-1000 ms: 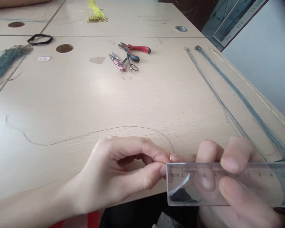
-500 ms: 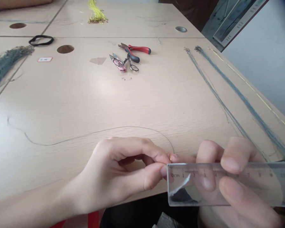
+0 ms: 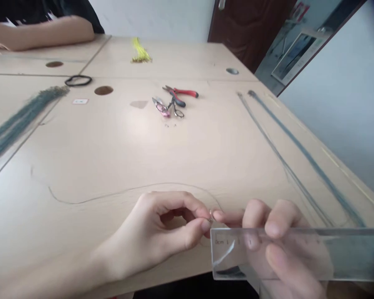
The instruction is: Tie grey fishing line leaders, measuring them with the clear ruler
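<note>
My left hand (image 3: 158,241) pinches a small metal ring (image 3: 211,215) between thumb and forefinger, at the end of a thin dark cord (image 3: 112,193). From there the cord curves away to the left over the wooden table. In my right hand (image 3: 286,261) is a clear plastic ruler (image 3: 345,255), gripped between thumb and fingers. The ruler's zero end lies just right of and below my left fingertips. A fingertip of my right hand points at the ring; whether it touches is unclear.
Red-handled pliers (image 3: 187,93) and small scissors (image 3: 171,108) lie mid-table. Blue-green cord bundles rest at left (image 3: 21,120) and right (image 3: 308,151), a yellow bundle (image 3: 140,53) farther back. A black loop (image 3: 77,80) sits left. Another person's forearm (image 3: 59,32) rests at the far left.
The view has tilted up, showing more of the far side. The ruler and right hand have shifted slightly left and down from the ring, leaving it less covered.
</note>
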`<move>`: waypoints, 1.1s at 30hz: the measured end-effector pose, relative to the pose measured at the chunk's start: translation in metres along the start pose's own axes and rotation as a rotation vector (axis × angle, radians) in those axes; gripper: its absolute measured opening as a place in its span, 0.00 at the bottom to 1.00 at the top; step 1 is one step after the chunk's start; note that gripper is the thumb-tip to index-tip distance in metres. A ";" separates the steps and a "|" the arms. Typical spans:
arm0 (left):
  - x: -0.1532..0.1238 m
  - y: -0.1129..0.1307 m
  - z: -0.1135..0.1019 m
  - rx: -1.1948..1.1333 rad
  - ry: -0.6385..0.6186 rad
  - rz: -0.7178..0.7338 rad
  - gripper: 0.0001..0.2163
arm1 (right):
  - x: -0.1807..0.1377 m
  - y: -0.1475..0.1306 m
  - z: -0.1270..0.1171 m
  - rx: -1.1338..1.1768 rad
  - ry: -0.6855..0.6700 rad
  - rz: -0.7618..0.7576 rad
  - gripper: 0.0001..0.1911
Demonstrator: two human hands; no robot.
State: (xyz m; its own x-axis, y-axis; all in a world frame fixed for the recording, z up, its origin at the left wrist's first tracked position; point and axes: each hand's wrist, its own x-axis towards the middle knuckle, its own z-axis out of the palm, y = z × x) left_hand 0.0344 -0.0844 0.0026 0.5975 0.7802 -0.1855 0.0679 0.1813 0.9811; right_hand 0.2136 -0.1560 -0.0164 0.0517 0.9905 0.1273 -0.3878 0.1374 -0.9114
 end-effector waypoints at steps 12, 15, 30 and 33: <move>0.008 0.013 -0.008 0.004 0.209 -0.038 0.05 | 0.024 -0.046 -0.046 -0.782 0.284 0.207 0.20; 0.007 0.013 -0.007 0.009 0.213 -0.002 0.05 | 0.057 -0.062 -0.058 -1.096 0.077 0.340 0.22; 0.010 0.006 -0.016 0.061 0.251 0.107 0.07 | 0.191 -0.020 -0.046 -1.581 -0.263 0.353 0.16; 0.011 0.005 -0.016 0.062 0.242 0.112 0.07 | 0.191 -0.013 -0.042 -1.611 -0.300 0.376 0.19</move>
State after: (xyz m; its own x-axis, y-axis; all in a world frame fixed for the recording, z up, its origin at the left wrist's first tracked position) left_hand 0.0287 -0.0657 0.0043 0.3966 0.9148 -0.0766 0.0657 0.0550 0.9963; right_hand 0.2670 0.0311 0.0028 -0.0570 0.9572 -0.2838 0.9445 -0.0404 -0.3261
